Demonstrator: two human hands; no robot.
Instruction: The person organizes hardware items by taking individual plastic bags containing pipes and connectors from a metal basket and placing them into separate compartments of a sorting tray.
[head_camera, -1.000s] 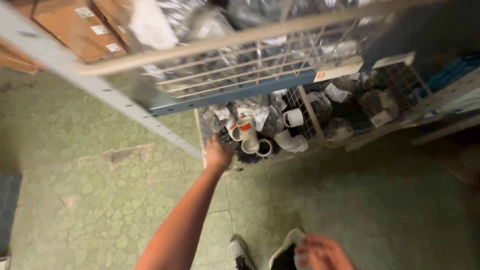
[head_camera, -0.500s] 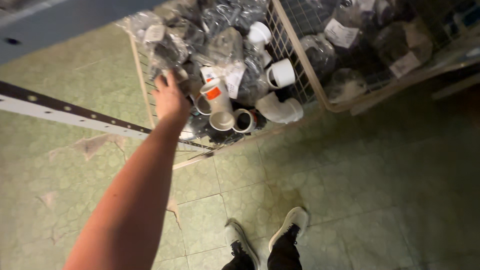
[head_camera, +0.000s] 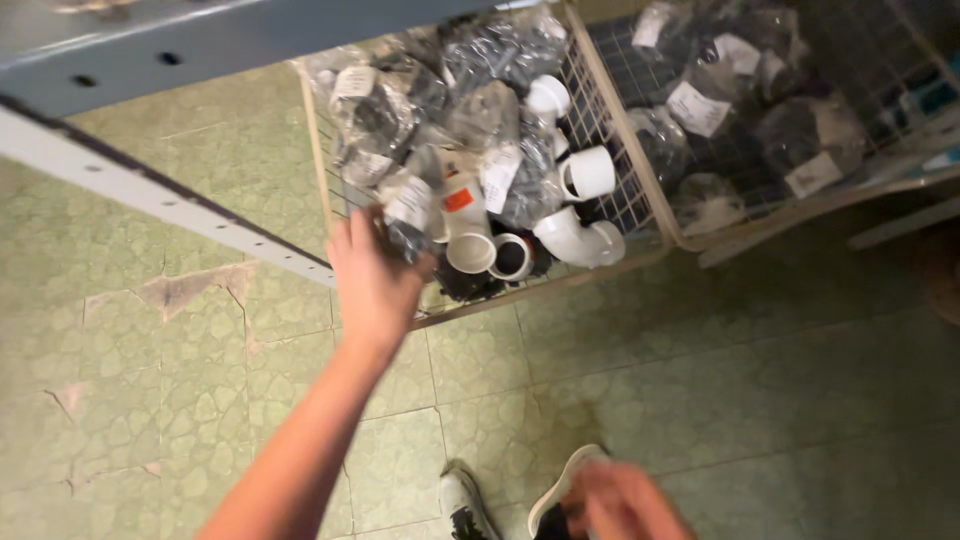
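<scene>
L hand (head_camera: 372, 282) has come further into the wire bin (head_camera: 318, 150) vs a sec ago; fingers now curl on a bagged fitting (head_camera: 408, 215) at bin's front-left corner. R hand (head_camera: 620, 500) back in view low by shoes, blurred, grip can't tell.

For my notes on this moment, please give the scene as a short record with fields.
left hand: reaching into wire basket, fingers on a clear bagged black fitting
right hand: low near the shoes, blurred, grip unclear
basket contents: white pipe elbow, white couplings, more bagged fittings
neighbouring basket: bagged dark parts
floor: green tiles, cracked
</scene>
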